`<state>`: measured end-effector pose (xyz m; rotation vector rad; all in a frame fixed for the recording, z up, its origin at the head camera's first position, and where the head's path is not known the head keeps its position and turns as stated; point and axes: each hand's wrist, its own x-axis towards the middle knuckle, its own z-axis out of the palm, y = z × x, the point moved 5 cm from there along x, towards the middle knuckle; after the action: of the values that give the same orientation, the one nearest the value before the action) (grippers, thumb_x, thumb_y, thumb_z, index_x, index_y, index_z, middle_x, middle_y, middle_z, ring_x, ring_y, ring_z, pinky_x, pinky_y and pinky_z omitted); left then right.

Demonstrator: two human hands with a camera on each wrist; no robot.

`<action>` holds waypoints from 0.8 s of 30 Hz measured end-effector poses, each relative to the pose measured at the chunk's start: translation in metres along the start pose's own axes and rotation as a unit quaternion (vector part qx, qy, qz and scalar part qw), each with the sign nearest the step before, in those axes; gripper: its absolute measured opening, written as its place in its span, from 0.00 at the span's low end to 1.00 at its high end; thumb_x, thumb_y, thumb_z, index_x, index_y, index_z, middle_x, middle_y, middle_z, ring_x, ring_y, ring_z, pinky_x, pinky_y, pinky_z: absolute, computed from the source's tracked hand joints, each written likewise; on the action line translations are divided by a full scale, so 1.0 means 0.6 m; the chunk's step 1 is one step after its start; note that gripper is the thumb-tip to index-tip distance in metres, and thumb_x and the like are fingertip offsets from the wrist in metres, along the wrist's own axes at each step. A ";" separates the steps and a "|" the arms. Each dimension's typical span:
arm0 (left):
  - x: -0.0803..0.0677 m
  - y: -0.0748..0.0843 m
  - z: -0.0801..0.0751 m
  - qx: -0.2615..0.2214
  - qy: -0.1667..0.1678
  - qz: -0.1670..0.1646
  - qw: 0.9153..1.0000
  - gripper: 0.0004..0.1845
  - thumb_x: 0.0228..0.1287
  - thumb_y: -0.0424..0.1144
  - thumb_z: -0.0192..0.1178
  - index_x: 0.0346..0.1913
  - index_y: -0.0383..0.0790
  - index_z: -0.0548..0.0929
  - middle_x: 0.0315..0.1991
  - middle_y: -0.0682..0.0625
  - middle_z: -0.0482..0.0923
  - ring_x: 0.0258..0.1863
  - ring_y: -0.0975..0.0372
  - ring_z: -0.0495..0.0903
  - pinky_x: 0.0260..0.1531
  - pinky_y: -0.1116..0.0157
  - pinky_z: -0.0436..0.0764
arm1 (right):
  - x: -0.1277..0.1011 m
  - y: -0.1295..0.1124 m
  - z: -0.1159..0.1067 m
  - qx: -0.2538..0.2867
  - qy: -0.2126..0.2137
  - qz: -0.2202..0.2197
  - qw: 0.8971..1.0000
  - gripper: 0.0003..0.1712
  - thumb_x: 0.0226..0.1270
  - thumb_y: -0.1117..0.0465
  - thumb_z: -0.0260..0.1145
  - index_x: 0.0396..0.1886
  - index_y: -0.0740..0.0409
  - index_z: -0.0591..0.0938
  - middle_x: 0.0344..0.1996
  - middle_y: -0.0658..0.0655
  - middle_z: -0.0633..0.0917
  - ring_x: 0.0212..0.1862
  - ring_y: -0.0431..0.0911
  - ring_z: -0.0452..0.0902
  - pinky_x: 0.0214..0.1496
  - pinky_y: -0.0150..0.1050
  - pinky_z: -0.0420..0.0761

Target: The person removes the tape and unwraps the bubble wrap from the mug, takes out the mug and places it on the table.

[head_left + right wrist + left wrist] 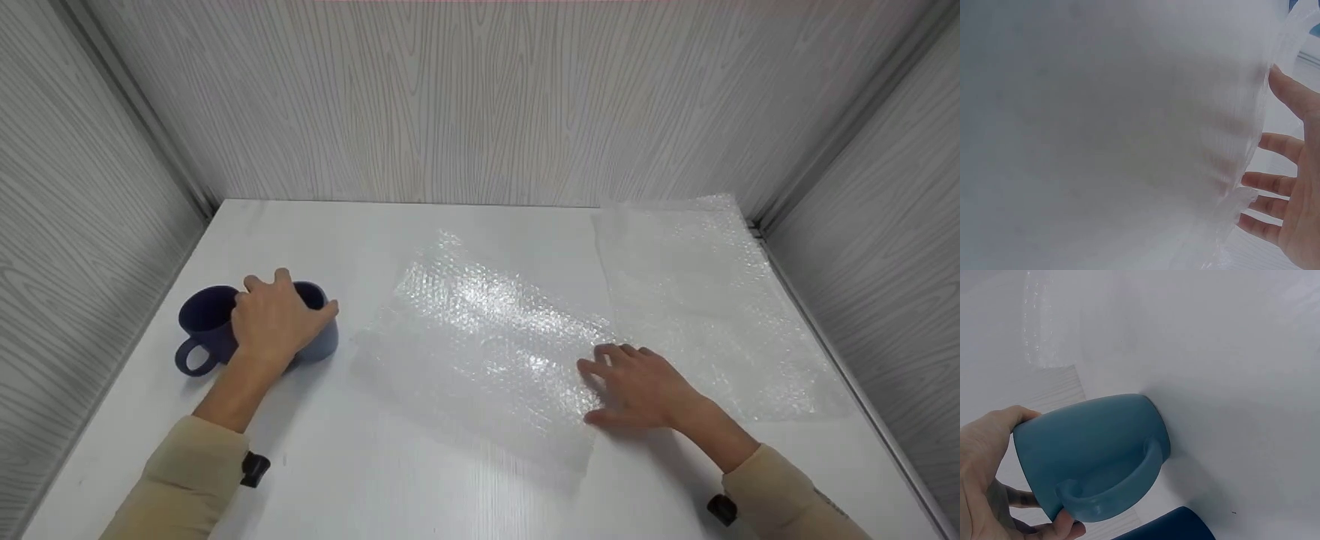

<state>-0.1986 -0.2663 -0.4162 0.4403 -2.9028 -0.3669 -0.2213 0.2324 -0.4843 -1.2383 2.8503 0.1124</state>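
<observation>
Mugs number two on the desk (450, 495): left hand (274, 322) fingers curl round the lighter blue mug (1092, 450); a navy mug (202, 319) sits beside. Right hand (637, 386), fingers spread, presses one of seemingly two bubble-wrap sheets (487, 352).

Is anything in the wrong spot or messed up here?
Nothing looks spilled or broken. The left hand grips a lighter blue mug, beside a dark blue mug. The near bubble wrap sheet lies crooked across the white table under the right hand, while the other sheet lies straighter along the right edge.
</observation>
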 end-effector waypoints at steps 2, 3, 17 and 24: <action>0.001 0.001 0.001 0.003 -0.001 -0.003 1.000 0.45 0.61 0.62 0.67 0.59 0.18 0.75 0.50 0.15 0.75 0.46 0.25 0.81 0.41 0.35 0.85 | 0.001 0.000 0.001 0.004 -0.004 0.003 1.000 0.42 0.62 0.28 0.70 0.70 0.44 0.77 0.64 0.60 0.82 0.60 0.60 0.83 0.57 0.58 0.85; 0.001 0.002 0.002 0.004 -0.003 -0.005 1.000 0.46 0.61 0.62 0.67 0.60 0.19 0.75 0.50 0.15 0.75 0.46 0.25 0.81 0.41 0.35 0.85 | 0.001 0.000 0.001 0.004 -0.006 0.004 1.000 0.43 0.62 0.28 0.69 0.70 0.44 0.77 0.64 0.61 0.82 0.61 0.60 0.83 0.57 0.58 0.85; 0.004 0.006 0.001 0.034 -0.023 -0.022 0.999 0.47 0.62 0.65 0.65 0.59 0.17 0.74 0.47 0.16 0.76 0.43 0.29 0.82 0.40 0.40 0.87 | 0.002 -0.002 0.000 -0.009 -0.007 -0.005 1.000 0.42 0.62 0.28 0.69 0.69 0.45 0.77 0.63 0.60 0.83 0.60 0.59 0.83 0.56 0.57 0.86; -0.001 0.020 -0.006 0.062 -0.027 -0.008 0.998 0.52 0.64 0.70 0.62 0.55 0.13 0.73 0.46 0.16 0.75 0.41 0.30 0.82 0.34 0.43 0.86 | 0.004 -0.002 -0.002 -0.004 -0.015 0.001 1.000 0.42 0.63 0.29 0.70 0.70 0.45 0.77 0.63 0.61 0.83 0.61 0.60 0.82 0.57 0.58 0.86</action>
<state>-0.2007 -0.2555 -0.4097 0.4796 -2.9878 -0.2032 -0.2221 0.2298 -0.4833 -1.2251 2.8279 0.1408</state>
